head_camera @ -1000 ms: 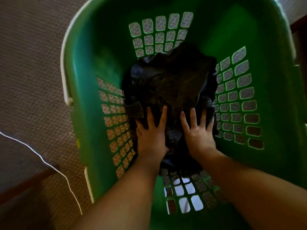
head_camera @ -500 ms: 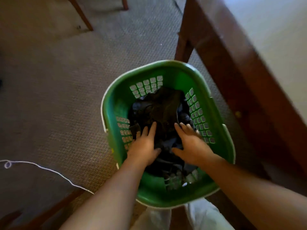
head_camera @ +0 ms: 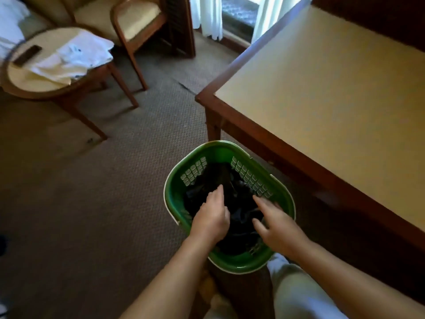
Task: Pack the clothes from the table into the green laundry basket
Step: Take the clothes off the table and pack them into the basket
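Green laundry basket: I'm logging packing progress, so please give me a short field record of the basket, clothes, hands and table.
basket: green laundry basket on the carpet, by a corner leg of the table
contents: dark clothes piled inside
left hand: open, over the clothes, holding nothing
right hand: open, fingers spread over the clothes
table: pale top, wooden edge, right of the basket
elsewhere: white cloths on a round side table

There is just one camera, worn on the person's head. It looks forward and down from high up at the green laundry basket (head_camera: 176, 194) on the floor (head_camera: 92, 203). The worktop (head_camera: 333, 100) fills the right side, and a chair (head_camera: 110, 17) sits far off at the top left.
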